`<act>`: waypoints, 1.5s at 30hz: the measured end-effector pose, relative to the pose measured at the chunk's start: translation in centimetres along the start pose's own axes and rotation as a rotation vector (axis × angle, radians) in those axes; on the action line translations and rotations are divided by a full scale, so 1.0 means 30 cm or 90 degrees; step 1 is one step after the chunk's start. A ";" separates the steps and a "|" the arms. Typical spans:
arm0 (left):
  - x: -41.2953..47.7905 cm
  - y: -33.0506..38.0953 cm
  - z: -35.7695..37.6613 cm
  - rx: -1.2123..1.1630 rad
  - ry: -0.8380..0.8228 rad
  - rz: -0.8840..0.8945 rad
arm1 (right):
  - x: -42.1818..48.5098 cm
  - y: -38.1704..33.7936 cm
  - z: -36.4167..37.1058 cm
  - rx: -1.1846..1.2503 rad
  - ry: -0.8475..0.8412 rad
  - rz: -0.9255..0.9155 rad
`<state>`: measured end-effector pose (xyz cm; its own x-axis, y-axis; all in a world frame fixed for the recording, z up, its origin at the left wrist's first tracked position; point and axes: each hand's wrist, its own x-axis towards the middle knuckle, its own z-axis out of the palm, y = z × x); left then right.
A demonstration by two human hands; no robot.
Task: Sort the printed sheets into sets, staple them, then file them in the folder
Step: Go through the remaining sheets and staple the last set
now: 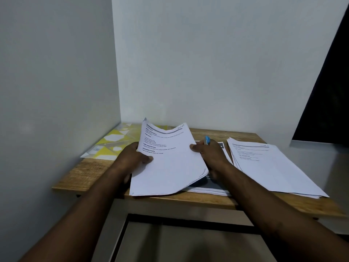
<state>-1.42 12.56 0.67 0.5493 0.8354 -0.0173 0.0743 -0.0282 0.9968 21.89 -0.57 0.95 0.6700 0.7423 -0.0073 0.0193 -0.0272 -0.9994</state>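
A set of printed white sheets [170,163] is held a little above the wooden table [88,173], its top edge curling up. My left hand [135,156] grips its left edge, thumb on top. My right hand [209,154] grips its right edge, and a blue object [207,140], perhaps the stapler, sticks out above those fingers. Beneath the set lies another sheet with a dark printed area [211,185]. A second pile of printed sheets [273,167] lies fanned on the right. The yellow and white patterned folder [113,142] lies flat at the back left corner.
The table stands in a corner, with walls close behind and to the left. A dark opening [328,91] shows at the far right. Below the table's front edge is a pale frame with a dark border [188,233].
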 end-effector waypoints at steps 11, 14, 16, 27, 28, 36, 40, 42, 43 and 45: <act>0.009 0.040 0.079 -0.002 0.001 -0.011 | -0.033 -0.026 -0.099 -0.108 0.088 -0.001; 0.015 0.049 0.146 0.072 0.001 0.008 | -0.022 -0.054 -0.185 -0.132 0.167 -0.004; 0.038 0.038 0.193 0.093 -0.009 0.016 | -0.011 -0.060 -0.246 -0.161 0.188 0.008; 0.069 0.024 0.331 0.420 0.042 0.123 | -0.035 -0.026 -0.364 -0.457 0.192 0.000; 0.071 0.023 0.329 0.431 0.045 0.120 | -0.037 -0.020 -0.365 -0.473 0.186 0.001; 0.084 0.007 0.312 0.462 0.075 0.107 | -0.053 -0.013 -0.355 -0.534 0.169 -0.011; 0.076 0.006 0.306 0.470 0.092 0.099 | -0.057 -0.017 -0.353 -0.548 0.154 -0.002; 0.068 0.014 0.304 0.486 0.096 0.096 | -0.062 -0.026 -0.351 -0.563 0.147 -0.001; 0.064 0.019 0.304 0.497 0.097 0.092 | -0.063 -0.030 -0.351 -0.572 0.142 0.000; 0.057 0.030 0.304 0.530 0.095 0.083 | -0.064 -0.036 -0.351 -0.569 0.136 0.001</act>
<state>7.19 8.95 0.83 0.4855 0.8591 0.1621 0.6370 -0.4746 0.6074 28.39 -9.02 2.37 0.7915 0.6050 0.0865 0.5256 -0.6017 -0.6015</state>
